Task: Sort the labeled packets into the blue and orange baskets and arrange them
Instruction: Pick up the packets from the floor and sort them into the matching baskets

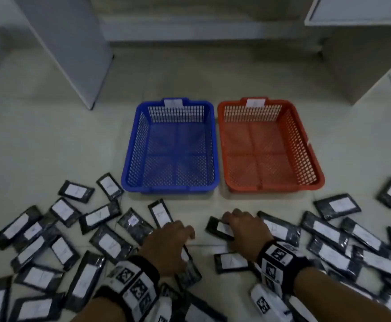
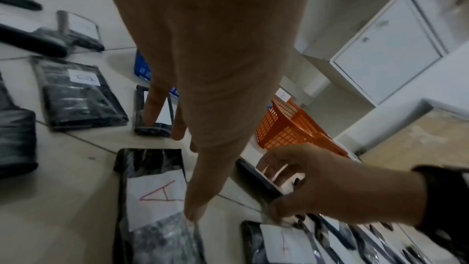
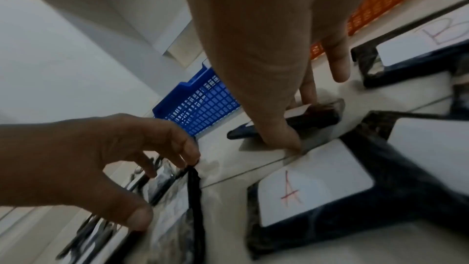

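Both baskets stand empty on the floor, the blue basket (image 1: pixel 170 189) left of the orange basket (image 1: pixel 275 189). Black packets with white labels lie scattered in front of them. My left hand (image 1: pixel 180 242) reaches down over a packet marked A (image 2: pixel 152 192), thumb on its near part and curled fingertips at its far end. The index finger touches a further packet (image 2: pixel 162 111). My right hand (image 1: pixel 234 226) pinches a packet (image 3: pixel 322 115) between thumb and fingers, one end tilted off the floor; its label is hidden. Another A packet (image 3: pixel 317 184) lies beside my right thumb.
Heaps of packets spread to the left (image 1: pixel 39 240) and right (image 1: pixel 352 240) of my arms. A packet marked B (image 3: pixel 418 47) lies right of my right hand. A grey cabinet (image 1: pixel 69 43) stands at the back left, white furniture (image 1: pixel 364 66) at the back right.
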